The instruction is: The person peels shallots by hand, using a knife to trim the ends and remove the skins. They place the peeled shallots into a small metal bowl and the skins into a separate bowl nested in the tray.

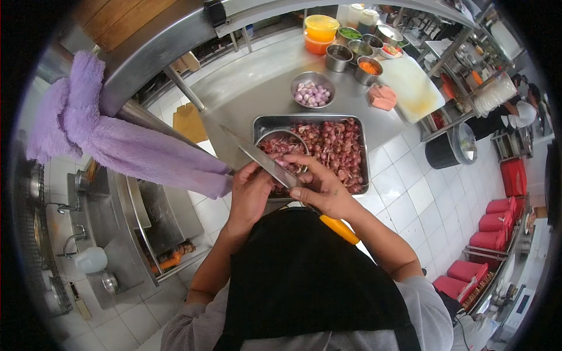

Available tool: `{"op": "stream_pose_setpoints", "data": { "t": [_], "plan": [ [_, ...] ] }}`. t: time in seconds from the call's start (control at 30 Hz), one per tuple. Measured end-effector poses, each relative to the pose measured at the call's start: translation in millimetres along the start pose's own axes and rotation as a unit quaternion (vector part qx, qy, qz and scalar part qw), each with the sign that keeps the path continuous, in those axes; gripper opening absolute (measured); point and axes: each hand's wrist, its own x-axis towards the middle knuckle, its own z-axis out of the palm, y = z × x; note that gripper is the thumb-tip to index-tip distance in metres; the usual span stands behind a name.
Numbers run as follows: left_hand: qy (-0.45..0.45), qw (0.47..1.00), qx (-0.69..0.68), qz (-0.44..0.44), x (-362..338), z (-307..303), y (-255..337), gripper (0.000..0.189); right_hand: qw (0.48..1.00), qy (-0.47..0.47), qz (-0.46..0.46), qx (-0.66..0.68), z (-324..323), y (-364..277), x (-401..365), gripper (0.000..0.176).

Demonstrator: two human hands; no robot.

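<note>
My right hand is closed on a knife with a yellow handle. Its blade points up and to the left, across my fingers. My left hand is closed beside the blade; what its fingers hold is hidden. Both hands are over the near edge of a metal tray full of small red shallots. Inside the tray, at its left, a round bowl contains reddish skins or shallots. Behind the tray stands a steel bowl of peeled shallots.
A white cutting board and a pink cloth lie on the steel table at the right. Steel containers and yellow and orange tubs stand at the back. A purple towel hangs over a rail at the left.
</note>
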Motion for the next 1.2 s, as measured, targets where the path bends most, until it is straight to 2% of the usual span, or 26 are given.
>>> {"op": "stream_pose_setpoints", "data": {
  "t": [0.17, 0.3, 0.6, 0.67, 0.7, 0.77, 0.9, 1.0, 1.13, 1.2],
  "plan": [
    [-0.033, 0.999, 0.017, 0.012, -4, 4, 4, 0.028, 0.997, 0.007, -0.059, -0.052, 5, -4, -2, 0.062],
    [-0.037, 0.999, 0.022, 0.03, -5, 6, 5, 0.029, 0.995, 0.005, -0.053, -0.081, 3, -9, -5, 0.06],
    [-0.02, 0.984, 0.174, 0.038, -9, 13, 16, 0.025, 0.99, 0.035, -0.113, -0.082, 0, -3, -3, 0.048],
    [-0.062, 0.983, 0.173, 0.012, -7, 13, 20, 0.025, 0.996, -0.008, 0.015, 0.092, -7, -11, -6, 0.045],
    [-0.06, 0.983, 0.173, 0.013, -7, 17, 20, 0.025, 0.996, -0.01, 0.015, 0.092, -8, -11, -6, 0.045],
    [-0.03, 0.996, 0.071, 0.051, -7, 29, 19, 0.02, 0.989, -0.011, 0.025, 0.144, -8, -10, -5, 0.046],
    [-0.048, 0.997, 0.049, 0.031, -4, 19, 14, 0.025, 0.996, 0.008, -0.003, 0.084, -2, -7, -5, 0.053],
    [-0.025, 0.998, 0.044, 0.032, -5, 23, 18, 0.024, 0.998, -0.005, -0.003, 0.061, -4, -8, -6, 0.056],
    [-0.05, 0.998, 0.032, 0.027, -3, 17, 16, 0.022, 0.998, 0.003, -0.008, 0.062, -4, -7, -5, 0.055],
    [-0.06, 0.997, 0.025, 0.029, -2, 17, 15, 0.022, 0.995, -0.006, 0.019, 0.101, -10, -6, -4, 0.051]
  ]
}}
